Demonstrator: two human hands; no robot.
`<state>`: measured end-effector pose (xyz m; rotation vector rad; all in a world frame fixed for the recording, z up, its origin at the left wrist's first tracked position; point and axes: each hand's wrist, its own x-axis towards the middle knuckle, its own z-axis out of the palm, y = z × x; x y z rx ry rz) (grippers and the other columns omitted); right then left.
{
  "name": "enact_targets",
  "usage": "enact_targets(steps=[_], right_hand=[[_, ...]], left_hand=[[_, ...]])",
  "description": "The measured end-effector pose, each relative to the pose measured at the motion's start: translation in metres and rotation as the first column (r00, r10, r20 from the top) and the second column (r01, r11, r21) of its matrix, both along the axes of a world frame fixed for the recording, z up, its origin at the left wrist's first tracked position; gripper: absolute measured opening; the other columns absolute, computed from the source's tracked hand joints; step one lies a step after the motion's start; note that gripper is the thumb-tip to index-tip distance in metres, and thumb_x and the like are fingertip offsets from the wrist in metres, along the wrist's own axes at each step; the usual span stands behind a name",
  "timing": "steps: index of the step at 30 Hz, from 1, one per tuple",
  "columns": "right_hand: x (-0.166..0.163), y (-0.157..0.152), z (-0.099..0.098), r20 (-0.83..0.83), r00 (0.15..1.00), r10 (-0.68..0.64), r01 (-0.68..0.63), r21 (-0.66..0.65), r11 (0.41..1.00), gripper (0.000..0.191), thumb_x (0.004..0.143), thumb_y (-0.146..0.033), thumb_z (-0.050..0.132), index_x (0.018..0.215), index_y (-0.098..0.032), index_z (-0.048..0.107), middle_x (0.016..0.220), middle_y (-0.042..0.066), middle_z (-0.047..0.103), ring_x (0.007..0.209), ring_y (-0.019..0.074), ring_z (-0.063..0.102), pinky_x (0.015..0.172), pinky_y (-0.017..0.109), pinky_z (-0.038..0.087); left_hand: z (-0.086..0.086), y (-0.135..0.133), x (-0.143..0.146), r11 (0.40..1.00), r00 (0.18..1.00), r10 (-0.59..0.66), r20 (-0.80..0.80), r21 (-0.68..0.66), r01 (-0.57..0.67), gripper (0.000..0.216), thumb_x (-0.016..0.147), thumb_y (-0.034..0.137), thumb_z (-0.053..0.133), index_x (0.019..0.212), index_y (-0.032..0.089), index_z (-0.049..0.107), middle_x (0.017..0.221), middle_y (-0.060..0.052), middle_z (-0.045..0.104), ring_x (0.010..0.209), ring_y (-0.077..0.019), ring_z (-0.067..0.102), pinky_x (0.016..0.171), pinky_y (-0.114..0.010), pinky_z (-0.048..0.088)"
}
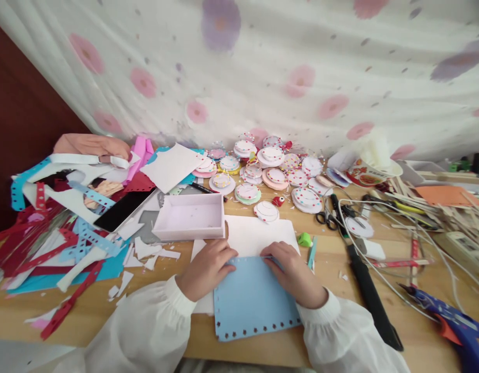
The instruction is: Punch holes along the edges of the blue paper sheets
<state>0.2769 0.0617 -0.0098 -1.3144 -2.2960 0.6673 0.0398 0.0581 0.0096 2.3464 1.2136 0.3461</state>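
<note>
A light blue sheet of craft foam or card (257,295), with small flower-shaped holes along its near edge, lies in front of me. It partly covers white paper (255,235). My left hand (208,267) grips the sheet's far left corner, thumb on top and fingers curled at the edge. At the far right corner my right hand (292,272) holds it the same way. Just beyond my left hand stands an open white box (191,217). To the right of the paper are a green punch (304,239) and a teal cutter (312,253).
Behind the paper are several round layered paper pieces edged with coloured dots (270,155). Paper scraps (80,243) and a phone (125,210) crowd the left. On the right lie scissors (327,220), a white cable (348,238), a black-handled tool (374,298) and a blue glue gun (449,316).
</note>
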Motion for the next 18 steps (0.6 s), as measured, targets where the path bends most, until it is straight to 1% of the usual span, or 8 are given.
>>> enact_targets(steps=[4,7,10,12,15,18], right_hand=[[0.002,-0.009,-0.005,-0.035,0.999,-0.003,0.006,0.082,0.997,0.024,0.088,-0.008,0.047,0.104,-0.018,0.061,0.087,0.007,0.063,0.082,0.0224,0.056,0.072,0.037,0.045],[0.002,-0.012,-0.007,-0.096,0.995,-0.019,0.038,0.194,0.98,0.021,0.091,-0.01,0.045,0.1,-0.017,0.063,0.087,0.007,0.063,0.081,0.0211,0.055,0.071,0.035,0.044],[0.002,-0.013,-0.008,-0.124,0.992,-0.034,0.065,0.254,0.965,0.017,0.09,-0.011,0.048,0.095,-0.017,0.064,0.086,0.007,0.064,0.081,0.0208,0.055,0.072,0.036,0.043],[0.003,-0.014,-0.012,-0.129,0.991,-0.038,0.074,0.283,0.956,0.016,0.089,-0.011,0.051,0.094,-0.018,0.065,0.086,0.006,0.065,0.083,0.0213,0.054,0.074,0.037,0.041],[0.005,-0.019,-0.02,-0.081,0.996,-0.039,0.066,0.375,0.925,0.019,0.088,-0.009,0.052,0.094,-0.02,0.067,0.09,0.005,0.069,0.087,0.0225,0.054,0.075,0.038,0.039],[0.005,-0.026,-0.027,0.011,0.999,-0.042,0.033,0.459,0.888,0.024,0.089,-0.007,0.049,0.1,-0.019,0.067,0.098,0.006,0.07,0.09,0.0232,0.054,0.074,0.038,0.041]], left_hand=[[-0.002,-0.003,-0.004,0.995,0.995,0.039,0.096,-0.092,-0.03,0.022,0.083,0.013,0.063,0.105,0.018,0.06,0.1,-0.005,0.056,0.1,-0.0205,0.054,0.088,-0.035,0.046],[-0.002,-0.003,-0.003,0.995,0.985,0.051,0.163,-0.095,-0.035,0.024,0.081,0.01,0.065,0.102,0.018,0.059,0.101,-0.005,0.056,0.101,-0.0196,0.054,0.089,-0.034,0.046],[-0.003,-0.002,-0.002,0.998,0.978,0.058,0.2,-0.001,-0.059,0.013,0.085,0.005,0.056,0.091,0.016,0.059,0.092,-0.003,0.059,0.092,-0.0174,0.056,0.082,-0.031,0.048],[-0.007,-0.002,-0.003,0.997,0.978,0.049,0.204,0.053,-0.061,0.013,0.088,0.005,0.051,0.087,0.016,0.059,0.087,-0.003,0.06,0.087,-0.0169,0.057,0.078,-0.03,0.048],[-0.013,-0.004,-0.006,0.988,0.983,-0.019,0.18,0.152,-0.008,0.018,0.092,0.008,0.045,0.09,0.015,0.061,0.088,-0.004,0.062,0.086,-0.0171,0.057,0.077,-0.031,0.049],[-0.017,-0.008,-0.008,0.945,0.989,-0.114,0.095,0.318,0.078,0.021,0.095,0.01,0.04,0.097,0.014,0.061,0.091,-0.006,0.063,0.088,-0.017,0.058,0.079,-0.032,0.051]])
